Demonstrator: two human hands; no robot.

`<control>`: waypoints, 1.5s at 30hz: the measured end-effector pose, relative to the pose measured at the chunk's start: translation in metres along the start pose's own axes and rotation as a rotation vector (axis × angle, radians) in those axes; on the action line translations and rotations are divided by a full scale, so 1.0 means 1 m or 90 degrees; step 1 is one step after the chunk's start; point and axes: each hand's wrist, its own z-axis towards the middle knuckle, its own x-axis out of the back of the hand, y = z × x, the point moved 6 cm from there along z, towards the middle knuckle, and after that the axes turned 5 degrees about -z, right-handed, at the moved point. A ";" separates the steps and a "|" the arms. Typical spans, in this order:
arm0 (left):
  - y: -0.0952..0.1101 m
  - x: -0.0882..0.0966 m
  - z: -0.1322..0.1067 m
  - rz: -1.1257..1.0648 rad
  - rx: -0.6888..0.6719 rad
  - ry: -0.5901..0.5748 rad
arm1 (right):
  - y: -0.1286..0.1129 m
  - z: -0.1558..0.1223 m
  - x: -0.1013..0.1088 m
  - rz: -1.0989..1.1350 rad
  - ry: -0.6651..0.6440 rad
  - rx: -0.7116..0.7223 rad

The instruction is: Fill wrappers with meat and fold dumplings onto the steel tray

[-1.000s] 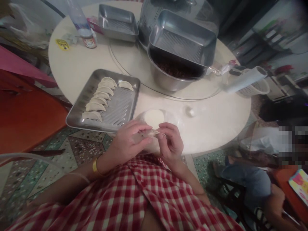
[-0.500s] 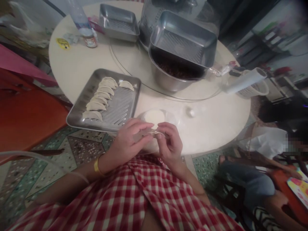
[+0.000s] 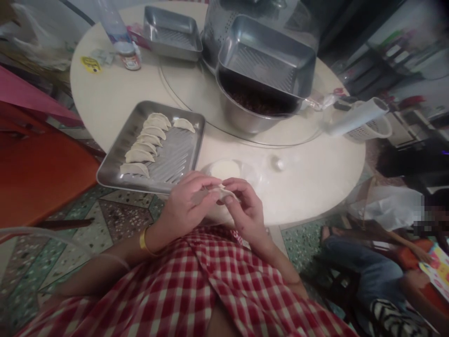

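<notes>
Between my two hands, just over the table's near edge, is a dumpling [image 3: 226,193], its folded edge partly hidden by fingers. My left hand [image 3: 191,199] pinches it from the left with thumb and fingertips. On the other side my right hand [image 3: 247,206] closes thumb and fingers on its edge. Right beyond the fingertips lies a stack of round pale dumpling wrappers [image 3: 226,168]. To the left, a metal tray [image 3: 175,159] holds several finished dumplings [image 3: 140,155], most in a slanting row and one apart.
A steel bowl [image 3: 245,117] of dark filling stands on the glass turntable, a metal pan [image 3: 270,61] resting over it. Farther back are another pan [image 3: 173,40], a jar [image 3: 129,58] and a bottle [image 3: 110,23]. A small white object [image 3: 278,163] lies rightward. A seated person [image 3: 365,267] is at the right.
My fingers have shifted slightly along the dumpling's edge, and more of its folded rim shows. At the right, the seated person's arm has moved. The tray and bowl stay put.
</notes>
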 end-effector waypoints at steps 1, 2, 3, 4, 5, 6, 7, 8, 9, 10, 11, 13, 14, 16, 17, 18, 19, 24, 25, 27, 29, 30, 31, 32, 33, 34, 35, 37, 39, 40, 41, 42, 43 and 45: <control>0.000 0.000 0.000 0.007 0.001 0.005 | 0.000 0.000 0.000 -0.002 -0.004 0.000; 0.000 0.001 0.000 0.014 -0.004 0.008 | -0.001 0.000 0.000 -0.004 -0.008 0.001; 0.001 0.000 0.001 0.018 -0.014 0.007 | -0.001 0.000 -0.001 -0.004 -0.015 0.000; 0.003 -0.001 0.002 0.020 -0.028 0.003 | 0.000 0.000 -0.001 -0.003 -0.022 -0.003; 0.004 -0.002 0.002 0.021 -0.043 0.000 | 0.000 0.000 -0.002 -0.004 -0.028 -0.006; 0.006 -0.002 0.003 0.020 -0.059 0.000 | 0.000 -0.001 -0.002 -0.004 -0.032 -0.007; 0.007 -0.002 0.003 0.021 -0.072 0.003 | 0.000 -0.001 -0.002 -0.003 -0.033 -0.008; 0.007 -0.002 0.002 0.022 -0.079 0.010 | 0.000 -0.001 -0.002 0.002 -0.033 -0.008; 0.007 -0.001 0.002 0.020 -0.080 0.018 | -0.001 -0.001 -0.001 0.009 -0.032 -0.009; 0.005 -0.001 0.001 0.013 -0.071 0.021 | -0.002 0.000 0.000 0.016 -0.030 -0.011; 0.002 -0.001 0.000 -0.001 -0.048 0.019 | -0.004 0.000 0.001 0.020 -0.029 -0.013; -0.007 -0.004 -0.003 -0.051 0.025 -0.020 | -0.007 0.002 0.002 0.022 -0.038 -0.030; -0.011 -0.007 -0.004 -0.084 0.062 -0.051 | -0.008 0.004 0.003 0.022 -0.049 -0.047; -0.018 -0.014 -0.007 -0.148 0.122 -0.108 | -0.007 0.006 0.003 0.029 -0.080 -0.095; -0.021 -0.017 -0.007 -0.173 0.141 -0.124 | -0.006 0.007 0.002 0.038 -0.101 -0.118; -0.023 -0.019 -0.008 -0.191 0.156 -0.131 | -0.006 0.009 0.001 0.049 -0.124 -0.133; -0.024 -0.021 -0.007 -0.202 0.166 -0.133 | -0.005 0.011 0.000 0.056 -0.143 -0.139; -0.026 -0.024 -0.004 -0.246 0.172 -0.108 | -0.011 0.025 0.002 0.016 -0.181 -0.063; -0.028 -0.024 -0.003 -0.277 0.193 -0.092 | -0.013 0.027 0.004 0.003 -0.182 -0.047; -0.033 -0.026 -0.004 -0.365 0.265 -0.062 | -0.016 0.030 0.009 -0.028 -0.163 -0.022; -0.037 -0.027 -0.004 -0.445 0.343 -0.023 | -0.022 0.029 0.018 -0.084 -0.093 0.026; -0.039 -0.027 -0.005 -0.473 0.371 -0.001 | -0.026 0.027 0.023 -0.114 -0.051 0.061; -0.039 -0.027 -0.005 -0.492 0.389 0.019 | -0.029 0.024 0.027 -0.138 -0.013 0.097; -0.039 -0.027 -0.004 -0.505 0.395 0.033 | -0.032 0.021 0.029 -0.154 0.014 0.127; -0.038 -0.028 -0.004 -0.516 0.392 0.038 | -0.033 0.018 0.029 -0.161 0.028 0.147; -0.037 -0.028 -0.004 -0.524 0.384 0.035 | -0.034 0.015 0.029 -0.163 0.034 0.158; -0.037 -0.029 -0.004 -0.528 0.375 0.027 | -0.033 0.013 0.028 -0.164 0.037 0.163; -0.037 -0.031 -0.006 -0.523 0.364 0.009 | -0.031 0.012 0.028 -0.177 0.044 0.159; -0.037 -0.031 -0.007 -0.512 0.356 0.000 | -0.030 0.011 0.029 -0.195 0.049 0.151; -0.037 -0.031 -0.007 -0.506 0.350 0.001 | -0.029 0.012 0.029 -0.202 0.045 0.147; -0.036 -0.030 -0.006 -0.497 0.344 0.005 | -0.029 0.012 0.030 -0.210 0.035 0.145; -0.035 -0.029 -0.005 -0.486 0.338 0.009 | -0.029 0.012 0.030 -0.217 0.018 0.145; -0.035 -0.028 -0.004 -0.474 0.333 0.013 | -0.029 0.013 0.030 -0.224 0.000 0.145; -0.034 -0.027 -0.003 -0.453 0.330 0.012 | -0.030 0.013 0.030 -0.239 -0.032 0.149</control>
